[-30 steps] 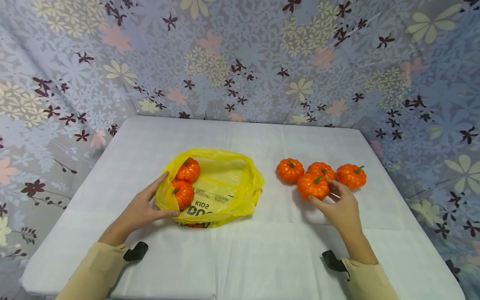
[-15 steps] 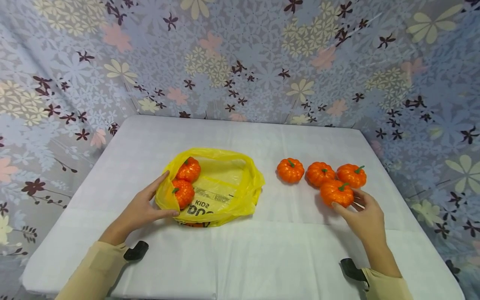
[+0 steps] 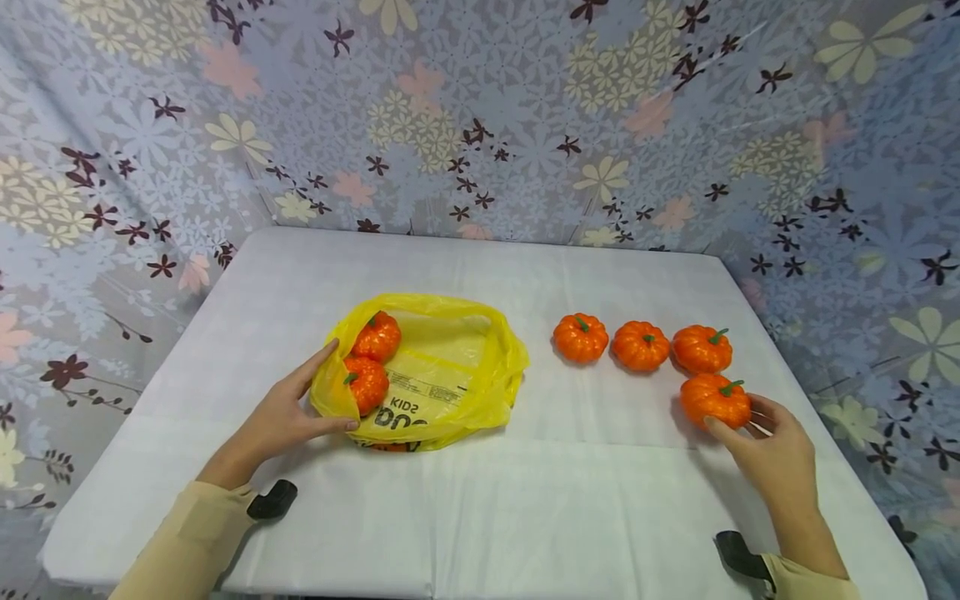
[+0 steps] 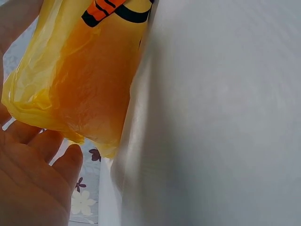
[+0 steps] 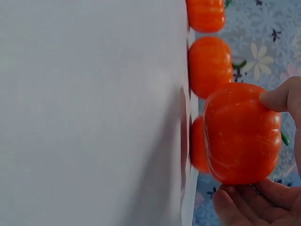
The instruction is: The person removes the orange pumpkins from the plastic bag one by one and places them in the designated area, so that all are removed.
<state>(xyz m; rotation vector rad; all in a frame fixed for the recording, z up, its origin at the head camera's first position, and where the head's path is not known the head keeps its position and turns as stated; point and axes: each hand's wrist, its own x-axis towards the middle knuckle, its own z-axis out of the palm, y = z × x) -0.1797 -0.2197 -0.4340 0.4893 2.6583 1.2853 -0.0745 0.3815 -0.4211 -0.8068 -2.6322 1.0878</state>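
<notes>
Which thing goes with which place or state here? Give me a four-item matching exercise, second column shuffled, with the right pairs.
Things:
1. yellow bag
2. left hand
3. right hand
4. floral backdrop

Places or states:
A. behind the white-covered table
B. gripping one pumpkin
C. open, two pumpkins visible inside
D. at the yellow bag's left side

Pairs: 1-C, 2-D, 3-B, 4-A

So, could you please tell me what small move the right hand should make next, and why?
Probably lower the held pumpkin gently onto the white table: the right hand grips it on the near side of the rightmost lined-up pumpkin, and the right wrist view shows a gap beneath it.
</notes>
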